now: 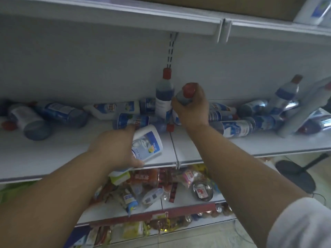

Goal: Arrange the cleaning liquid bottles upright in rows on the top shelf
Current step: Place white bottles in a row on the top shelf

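Several white and blue cleaning liquid bottles with red caps lie scattered on the white shelf. One bottle stands upright at the back near the shelf joint. My right hand grips the neck of a red-capped bottle beside that standing one, its body mostly hidden by the hand. My left hand holds a white bottle by its side, tilted at the shelf's front edge. A heap of lying bottles fills the right side, and a few more bottles lie to the left.
Another shelf hangs overhead. Below, a lower shelf holds packets and small goods. At the far right a bottle leans upright near a grey tilted object. A black stand base sits on the floor.
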Demonstrator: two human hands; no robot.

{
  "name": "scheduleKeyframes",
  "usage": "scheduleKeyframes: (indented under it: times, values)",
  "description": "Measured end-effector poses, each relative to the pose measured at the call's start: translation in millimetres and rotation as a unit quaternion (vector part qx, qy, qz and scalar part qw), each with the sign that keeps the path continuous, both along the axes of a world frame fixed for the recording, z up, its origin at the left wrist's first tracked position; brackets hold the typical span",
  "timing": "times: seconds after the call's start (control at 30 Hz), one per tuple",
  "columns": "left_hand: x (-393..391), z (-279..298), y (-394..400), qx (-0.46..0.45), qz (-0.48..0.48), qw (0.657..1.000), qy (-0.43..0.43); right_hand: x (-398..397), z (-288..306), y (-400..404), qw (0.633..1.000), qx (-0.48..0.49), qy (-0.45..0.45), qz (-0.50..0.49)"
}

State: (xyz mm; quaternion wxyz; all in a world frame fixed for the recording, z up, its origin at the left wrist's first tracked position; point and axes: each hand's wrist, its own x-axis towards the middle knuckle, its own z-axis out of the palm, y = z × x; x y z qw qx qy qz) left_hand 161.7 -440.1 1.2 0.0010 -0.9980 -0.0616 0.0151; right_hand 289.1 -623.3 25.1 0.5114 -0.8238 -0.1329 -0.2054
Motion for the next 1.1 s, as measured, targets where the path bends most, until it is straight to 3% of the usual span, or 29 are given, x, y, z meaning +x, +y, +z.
scheduleKeyframes:
  times: [0.27, 0.5, 0.7, 1.1]
  values:
    - [-50.2, 3.2, 35.8, -0.055, -0.046, 0.997, -0.02, -119.5, 19.9, 4.1, 0.992, -0.005, -0.128, -0.016]
    - [-107.8, 40.6, 42.5, -0.073, -0.057, 0.995, -0.037, -199.7, 56.2, 4.2, 0.981, -0.023, -0.19, 0.003]
    - [-149.1, 106.6, 35.6, -0.058, -0.05, 0.995, -0.057, -232.6, 124.6, -0.1, 0.98, -0.05, -0.185, 0.046]
    - [-197.3, 282.1, 29.4, 0.082, -0.041, 0.987, -0.133, -251.7, 306.5, 17.1, 0.966, -0.035, -0.218, 0.132]
